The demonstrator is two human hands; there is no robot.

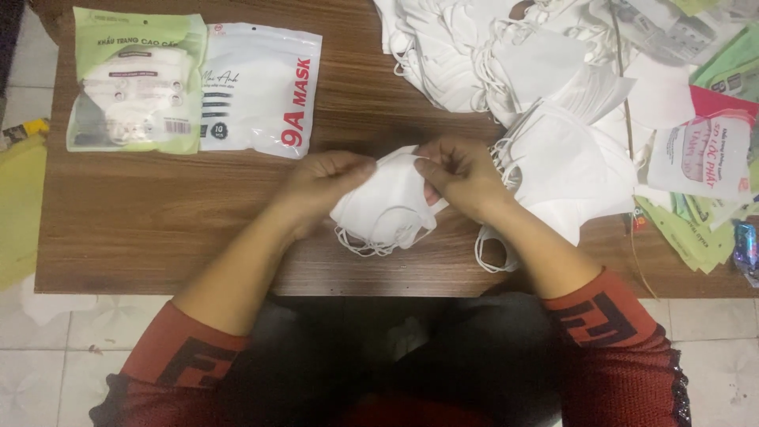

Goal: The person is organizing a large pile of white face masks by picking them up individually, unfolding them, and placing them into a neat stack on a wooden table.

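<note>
We hold both forearms angled inward, left hand (322, 180) and right hand (461, 175) close together, fingers curled and pinching.

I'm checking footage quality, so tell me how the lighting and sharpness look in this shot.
Head view: dim, warm lighting; the white masks between the left hand and right hand show little detail, the mask pile looks washed out, and the lap below the wooden table falls into dark shadow; slightly soft overall.

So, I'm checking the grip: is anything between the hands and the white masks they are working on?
Nothing visible. The left hand and right hand both pinch the masks directly at the top edge, above the table.
</note>
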